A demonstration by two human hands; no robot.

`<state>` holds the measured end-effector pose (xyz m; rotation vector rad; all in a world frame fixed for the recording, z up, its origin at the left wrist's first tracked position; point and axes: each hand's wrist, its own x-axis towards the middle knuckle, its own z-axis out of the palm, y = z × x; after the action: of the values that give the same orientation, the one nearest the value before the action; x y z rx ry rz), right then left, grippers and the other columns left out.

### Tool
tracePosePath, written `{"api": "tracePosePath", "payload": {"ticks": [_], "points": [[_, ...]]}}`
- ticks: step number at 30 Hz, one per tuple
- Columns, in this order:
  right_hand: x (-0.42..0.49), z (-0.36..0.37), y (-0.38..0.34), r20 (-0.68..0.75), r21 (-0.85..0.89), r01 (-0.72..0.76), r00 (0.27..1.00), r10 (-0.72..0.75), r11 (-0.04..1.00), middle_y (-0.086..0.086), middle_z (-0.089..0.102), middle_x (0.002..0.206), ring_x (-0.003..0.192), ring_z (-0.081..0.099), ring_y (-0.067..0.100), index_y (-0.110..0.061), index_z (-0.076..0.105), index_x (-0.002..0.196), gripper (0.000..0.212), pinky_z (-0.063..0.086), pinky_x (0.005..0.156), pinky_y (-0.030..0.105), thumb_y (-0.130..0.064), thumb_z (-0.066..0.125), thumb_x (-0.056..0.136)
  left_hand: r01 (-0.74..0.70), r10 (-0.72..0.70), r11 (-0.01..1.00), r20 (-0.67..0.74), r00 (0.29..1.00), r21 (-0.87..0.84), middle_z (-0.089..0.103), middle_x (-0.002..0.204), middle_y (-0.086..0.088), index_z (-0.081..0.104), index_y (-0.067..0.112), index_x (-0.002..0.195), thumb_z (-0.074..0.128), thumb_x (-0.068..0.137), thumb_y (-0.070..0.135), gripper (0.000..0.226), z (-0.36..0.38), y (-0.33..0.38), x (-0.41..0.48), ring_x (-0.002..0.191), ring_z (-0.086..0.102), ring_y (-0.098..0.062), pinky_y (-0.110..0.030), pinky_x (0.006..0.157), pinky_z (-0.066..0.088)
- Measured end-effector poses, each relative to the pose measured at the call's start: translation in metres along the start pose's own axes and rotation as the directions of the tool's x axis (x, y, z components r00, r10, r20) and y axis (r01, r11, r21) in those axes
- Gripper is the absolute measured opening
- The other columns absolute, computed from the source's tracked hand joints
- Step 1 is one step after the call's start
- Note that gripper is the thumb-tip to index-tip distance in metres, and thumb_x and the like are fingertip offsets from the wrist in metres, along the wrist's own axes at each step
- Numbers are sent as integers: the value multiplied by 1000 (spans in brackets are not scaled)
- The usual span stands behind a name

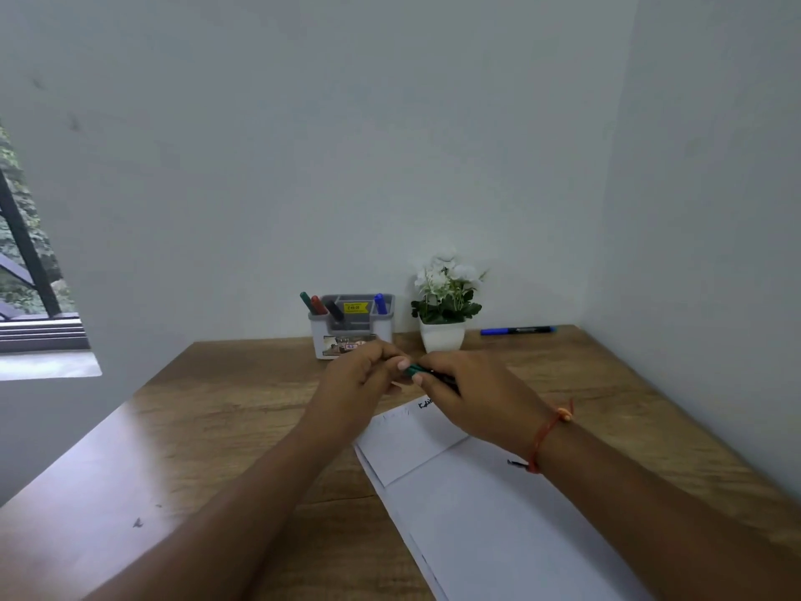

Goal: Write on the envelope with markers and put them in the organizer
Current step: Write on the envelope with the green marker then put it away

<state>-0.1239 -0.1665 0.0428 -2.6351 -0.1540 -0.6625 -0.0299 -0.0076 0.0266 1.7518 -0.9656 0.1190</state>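
Observation:
A white envelope (477, 505) lies on the wooden desk (216, 427), with dark writing near its far corner and beside my right wrist. My right hand (468, 396) grips a green marker (414, 370) above the envelope's far end. My left hand (359, 379) meets it, fingers curled and pinching the marker's green end. Behind the hands a grey-and-white organizer (351, 327) stands against the wall. It holds green, red and black markers on its left side and a blue one on its right. A blue marker (518, 330) lies loose on the desk at the back right.
A white pot with white flowers (444, 305) stands just right of the organizer. Walls close the desk in at the back and right. A window (30, 262) is at the left.

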Motion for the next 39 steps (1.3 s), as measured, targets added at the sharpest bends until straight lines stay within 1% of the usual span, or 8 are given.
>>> {"api": "tracePosePath", "payload": {"ticks": [9, 12, 15, 19, 22, 24, 29, 39], "points": [[0, 0, 2, 42, 75, -94, 995, 91, 993, -8, 59, 68, 65, 55, 7, -26, 70, 114, 24, 42, 58, 26, -38, 53, 102, 41, -43, 995, -25, 999, -95, 70, 95, -4, 69, 10, 99, 53, 98, 18, 17, -2, 2, -1, 87, 70, -10, -21, 75, 57], [-3, 1, 3, 80, 131, -173, 983, 163, 976, -7, 65, 82, 82, 65, 11, -27, 56, 128, 27, 55, 74, 34, -33, 51, 102, 124, -144, 968, -77, 987, -216, 71, 104, -7, 64, 9, 104, 49, 100, 19, 19, -5, 0, 2, 98, 70, -17, -30, 84, 58], [-7, -4, 9, 110, 244, -241, 969, 220, 939, 5, 67, 85, 90, 67, 21, -28, 48, 122, 21, 56, 82, 44, -21, 48, 102, 208, -306, 835, -116, 945, -510, 68, 112, -14, 54, 4, 108, 43, 103, 13, 16, -12, 1, 5, 102, 70, -20, -37, 90, 57], [-6, -7, 3, 167, 500, -357, 934, 317, 789, 3, 69, 91, 74, 67, 7, -28, 60, 108, 27, 53, 61, 27, -11, 39, 105, 252, -478, 643, -122, 870, -723, 59, 95, -15, 51, 6, 105, 34, 102, 2, 18, -21, 3, 10, 85, 68, -27, -45, 86, 58], [-5, -5, -6, 305, 767, -470, 866, 397, 436, 2, 73, 84, 69, 71, 8, -11, 65, 114, 27, 59, 64, 26, -4, 41, 104, 392, -509, 777, -125, 852, -492, 49, 80, -11, 54, 8, 103, 33, 100, 2, 22, -30, -6, 12, 68, 53, -20, -37, 68, 57], [-7, -1, -10, 337, 799, -470, 866, 369, 375, 6, 75, 88, 73, 73, 10, -9, 62, 117, 17, 62, 70, 27, -7, 52, 103, 435, -444, 889, -35, 895, -144, 53, 77, -9, 60, 13, 101, 38, 99, 7, 23, -39, -12, 10, 65, 49, -19, -30, 59, 47], [-7, 14, -18, 263, 771, -437, 881, 395, 464, 8, 74, 86, 73, 72, 12, -12, 66, 103, 21, 59, 64, 25, -28, 53, 104, 268, -376, 890, 259, 890, 369, 65, 92, 9, 71, 24, 95, 68, 89, 27, 7, -50, -12, 2, 81, 57, -8, -17, 66, 41], [-8, 41, -27, 289, 594, -476, 879, 381, 648, 7, 80, 83, 82, 77, 18, -10, 75, 96, 16, 63, 79, 34, -25, 70, 92, 199, -416, 856, 407, 813, 477, 68, 98, 10, 75, 30, 100, 77, 82, 29, 19, -52, -14, 0, 92, 59, -11, -25, 76, 46]]}}
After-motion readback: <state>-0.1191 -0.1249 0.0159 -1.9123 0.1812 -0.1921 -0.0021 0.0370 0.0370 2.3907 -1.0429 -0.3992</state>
